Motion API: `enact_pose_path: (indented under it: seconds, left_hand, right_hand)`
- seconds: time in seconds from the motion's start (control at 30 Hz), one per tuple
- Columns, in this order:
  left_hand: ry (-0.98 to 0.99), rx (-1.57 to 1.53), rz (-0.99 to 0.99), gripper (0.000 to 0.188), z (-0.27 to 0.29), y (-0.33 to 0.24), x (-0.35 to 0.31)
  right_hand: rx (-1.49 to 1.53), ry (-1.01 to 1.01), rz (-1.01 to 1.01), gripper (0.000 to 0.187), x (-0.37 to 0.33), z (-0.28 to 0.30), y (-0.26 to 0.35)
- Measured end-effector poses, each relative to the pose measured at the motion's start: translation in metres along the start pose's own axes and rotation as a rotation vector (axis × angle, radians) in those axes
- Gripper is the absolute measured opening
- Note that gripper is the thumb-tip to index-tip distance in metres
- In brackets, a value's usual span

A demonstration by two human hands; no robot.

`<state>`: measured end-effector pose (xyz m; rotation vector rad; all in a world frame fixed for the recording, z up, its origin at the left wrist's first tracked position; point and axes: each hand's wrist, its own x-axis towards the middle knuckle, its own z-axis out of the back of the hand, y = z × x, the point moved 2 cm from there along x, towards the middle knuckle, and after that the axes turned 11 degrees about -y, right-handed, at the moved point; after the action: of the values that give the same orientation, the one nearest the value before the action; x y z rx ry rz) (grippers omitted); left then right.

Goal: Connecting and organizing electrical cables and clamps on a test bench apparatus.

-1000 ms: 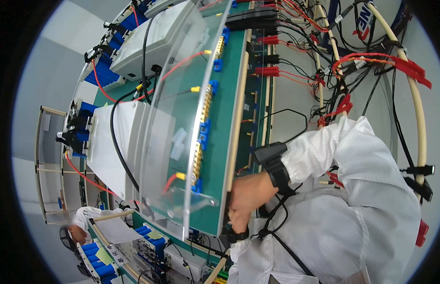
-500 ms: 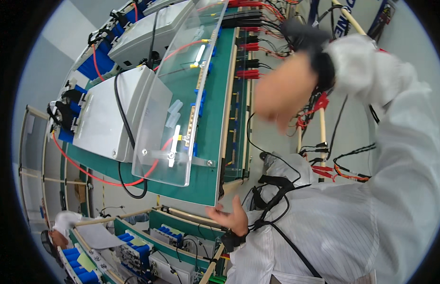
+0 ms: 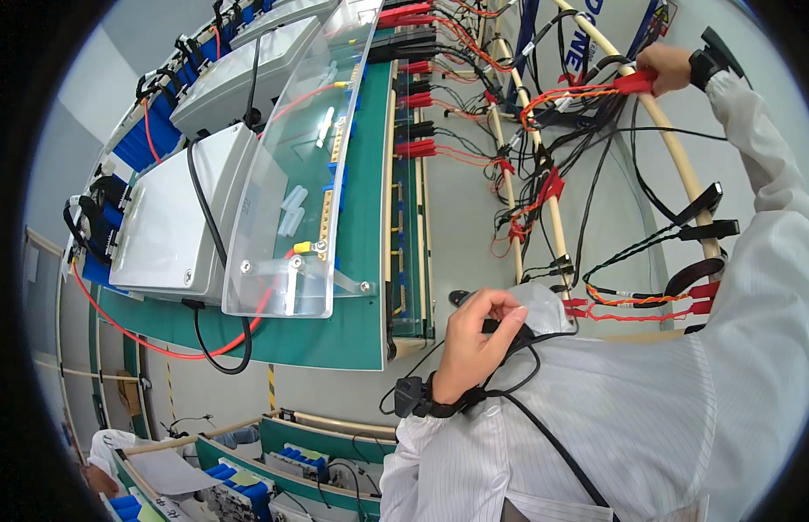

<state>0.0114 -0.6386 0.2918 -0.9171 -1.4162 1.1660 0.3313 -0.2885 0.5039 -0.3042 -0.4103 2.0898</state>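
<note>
At the upper right, my right hand [image 3: 667, 68] is closed around a red crocodile clip [image 3: 635, 83] on red and orange wires, beside a cream-coloured pipe rail [image 3: 674, 157]. My left hand [image 3: 474, 339] is in front of my body, its fingers curled and the thumb close to them. A black cord and strap [image 3: 526, 341] lie just behind it; whether the fingers hold anything is hidden. To its left is a green board [image 3: 352, 335] bearing a clear plastic cover [image 3: 282, 291] and a light grey box [image 3: 182, 217].
More red clips [image 3: 416, 149] and black clips line the board's right edge. Tangled cables hang among the rails. Red cable [image 3: 134, 326] and black cable [image 3: 223, 370] loop past the board's near edge. Another rack [image 3: 335, 431] with blue battery cells stands below, beside another person's sleeve [image 3: 113, 448].
My right hand has moved up and right, and now grips a red clip. My left hand has left the board's corner, moved up and right toward my body, and curled its fingers.
</note>
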Motion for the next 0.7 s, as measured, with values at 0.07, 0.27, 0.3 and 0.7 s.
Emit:
enact_pose_path:
  seconds: [0.07,0.27,0.3,0.7]
  left_hand:
    - [0.028,-0.006,0.022,0.014,0.004,-0.003,0.001]
    - [0.044,0.052,-0.112,0.041,0.017,-0.041,0.006]
    - [-0.09,0.089,-0.143,0.045,0.006,-0.045,0.014]
    - [-0.419,-0.062,0.124,0.031,-0.036,0.059,0.084]
  right_hand:
    - [-0.069,-0.03,-0.033,0.033,0.005,0.015,0.007]
    - [0.181,0.053,0.297,0.059,-0.001,0.11,0.139]
    - [0.315,-0.104,0.503,0.041,0.003,0.111,0.182]
    - [0.513,0.418,0.86,0.071,0.029,0.044,0.325]
